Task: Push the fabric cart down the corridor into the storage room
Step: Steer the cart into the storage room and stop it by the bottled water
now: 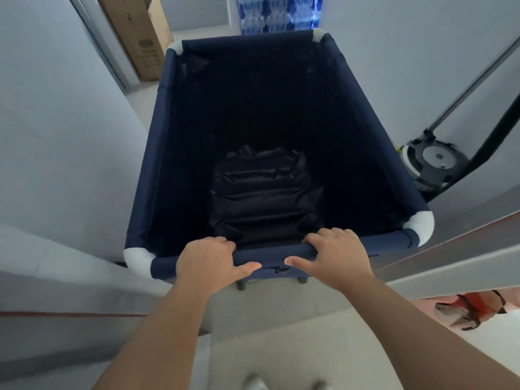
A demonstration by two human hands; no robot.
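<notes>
A tall navy fabric cart (157, 175) with white corner joints fills the middle of the view, seen from above. Its inside is dark, with crumpled black fabric (264, 192) lying at the bottom. My left hand (209, 263) is closed around the cart's near top rail, left of centre. My right hand (334, 256) grips the same rail right of centre, thumb under the bar. Both arms reach straight forward. The cart's wheels are mostly hidden; two dark legs show under the rail.
Pale walls (56, 136) stand close on both sides of the cart. A floor-cleaning machine (433, 161) with a long handle leans at the right wall. Ahead stand a tall cardboard box (138, 35) and stacked packs of water bottles (278, 12). A red and white object (467, 308) lies at lower right.
</notes>
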